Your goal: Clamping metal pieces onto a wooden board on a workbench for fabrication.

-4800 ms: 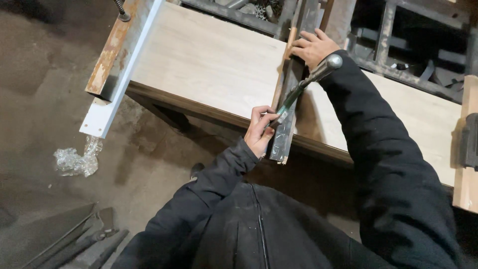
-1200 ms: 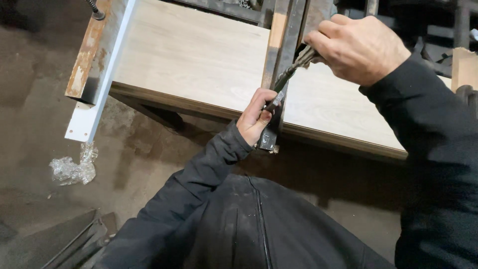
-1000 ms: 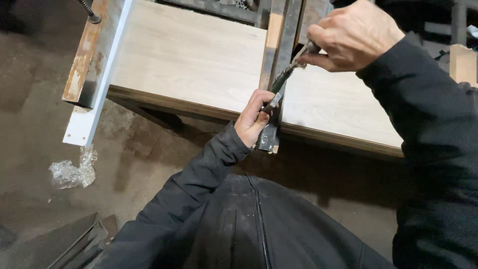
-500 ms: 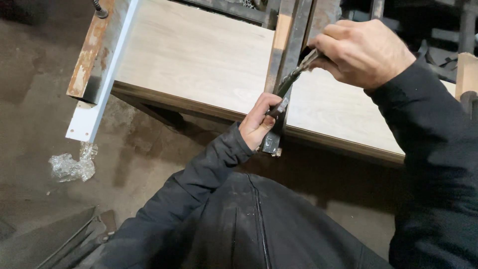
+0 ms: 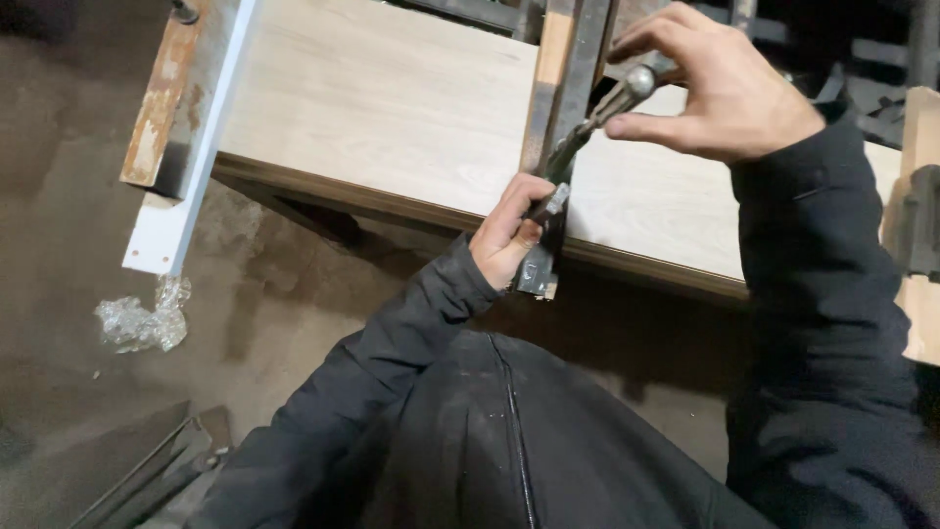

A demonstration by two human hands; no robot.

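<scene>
Left hand at frame centre pinching the clamp's lower end; handle slanting up-right into right hand, fingers curled, probably loosely, around its knob.

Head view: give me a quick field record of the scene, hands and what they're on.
left hand: grips the near end of the dark metal bar at the board edge
right hand: holds the far end of a slim metal tool
tool: slants down from right hand toward left hand
board: light wooden board, bar lies across it
left edge: white strip beside rusty strip
floor: crumpled clear plastic
</scene>
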